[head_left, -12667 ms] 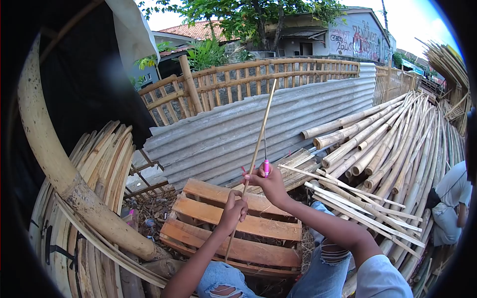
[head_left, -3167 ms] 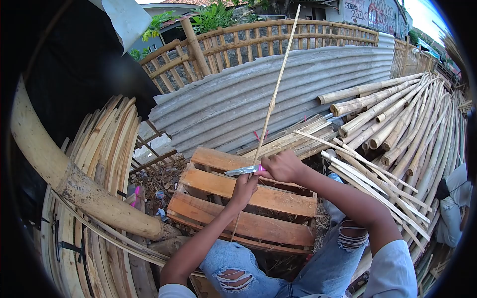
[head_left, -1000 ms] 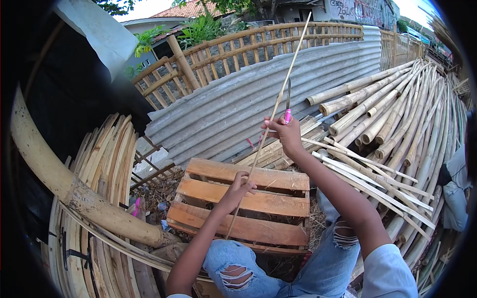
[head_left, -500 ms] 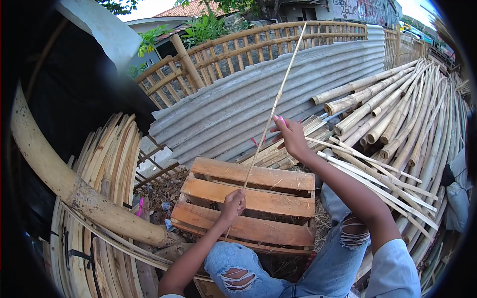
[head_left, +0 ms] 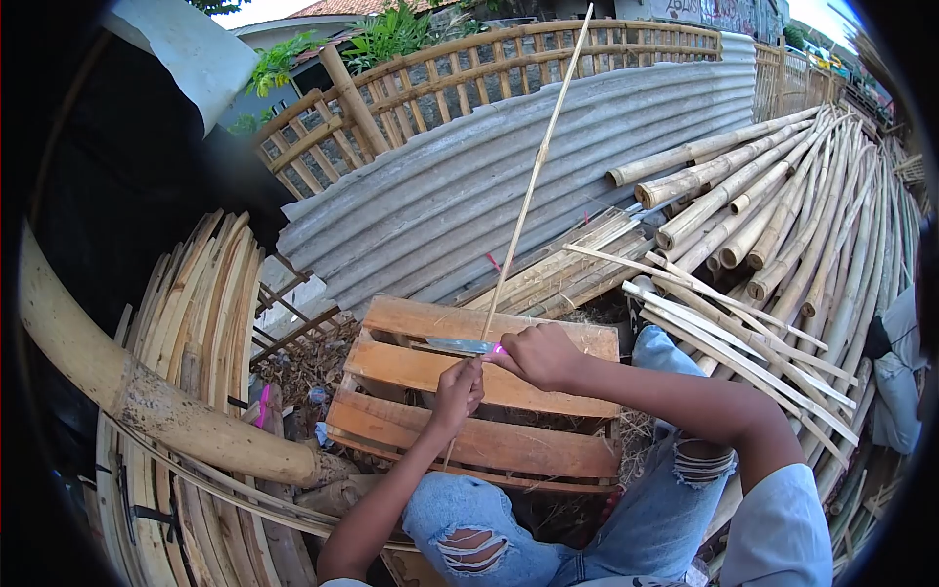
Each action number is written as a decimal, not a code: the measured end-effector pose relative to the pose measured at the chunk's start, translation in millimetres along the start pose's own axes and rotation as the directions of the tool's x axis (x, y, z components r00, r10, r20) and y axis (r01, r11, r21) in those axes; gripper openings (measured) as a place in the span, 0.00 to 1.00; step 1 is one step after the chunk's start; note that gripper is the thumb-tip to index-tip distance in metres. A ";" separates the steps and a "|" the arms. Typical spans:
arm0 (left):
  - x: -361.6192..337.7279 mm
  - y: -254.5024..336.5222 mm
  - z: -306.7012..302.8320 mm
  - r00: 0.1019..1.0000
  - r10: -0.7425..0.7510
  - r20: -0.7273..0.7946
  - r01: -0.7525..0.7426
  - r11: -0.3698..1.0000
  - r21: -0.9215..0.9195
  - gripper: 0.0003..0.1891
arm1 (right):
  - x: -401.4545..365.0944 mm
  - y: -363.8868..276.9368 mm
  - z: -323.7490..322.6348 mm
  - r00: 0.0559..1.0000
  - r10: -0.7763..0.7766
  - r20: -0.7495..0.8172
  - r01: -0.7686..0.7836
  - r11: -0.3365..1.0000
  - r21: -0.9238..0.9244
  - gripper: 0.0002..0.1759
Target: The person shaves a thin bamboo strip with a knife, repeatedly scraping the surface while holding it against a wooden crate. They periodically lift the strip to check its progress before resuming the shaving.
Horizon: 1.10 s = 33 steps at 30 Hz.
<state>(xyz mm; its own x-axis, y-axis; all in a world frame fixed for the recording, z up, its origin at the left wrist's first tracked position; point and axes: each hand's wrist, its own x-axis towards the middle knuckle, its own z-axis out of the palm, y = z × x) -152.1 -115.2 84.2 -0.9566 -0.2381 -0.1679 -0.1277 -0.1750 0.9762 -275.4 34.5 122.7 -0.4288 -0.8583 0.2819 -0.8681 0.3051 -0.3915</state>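
My left hand (head_left: 457, 396) is closed around a long thin bamboo strip (head_left: 529, 196) near its lower end. The strip leans up and slightly right, its tip high above the fence line. In my right hand (head_left: 544, 356) is a knife with a pink handle (head_left: 501, 354). Its blade (head_left: 458, 345) points left and lies across the strip, just above my left fingers. Both hands are over a slatted wooden crate (head_left: 469, 440) in front of my knees. The strip's bottom end passes below my left hand toward my lap.
Bamboo poles (head_left: 743, 210) lie piled on the right, with pale split strips (head_left: 743, 342) in front of them. Bundled slats (head_left: 201, 313) and a thick bamboo pole (head_left: 205, 416) occupy the left. Behind the crate stand a corrugated sheet (head_left: 528, 157) and a bamboo fence (head_left: 450, 83).
My right hand has come down and left from high beside the strip, bringing the knife blade against it just above my left hand. My left hand keeps its hold on the strip.
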 end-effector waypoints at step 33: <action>-27.7 -11.9 -17.7 1.000 0.027 -0.006 -0.026 0.990 0.139 0.20 | 39.6 151.6 -144.0 0.567 0.475 -0.672 -0.607 0.793 0.049 0.35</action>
<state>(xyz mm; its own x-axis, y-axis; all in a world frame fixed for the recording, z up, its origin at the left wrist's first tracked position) -119.4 -123.5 74.8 -0.9580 -0.2489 -0.1423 -0.1382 -0.0340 0.9898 -460.0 106.2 200.6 -0.8240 -0.0645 0.5629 -0.4165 0.7426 -0.5245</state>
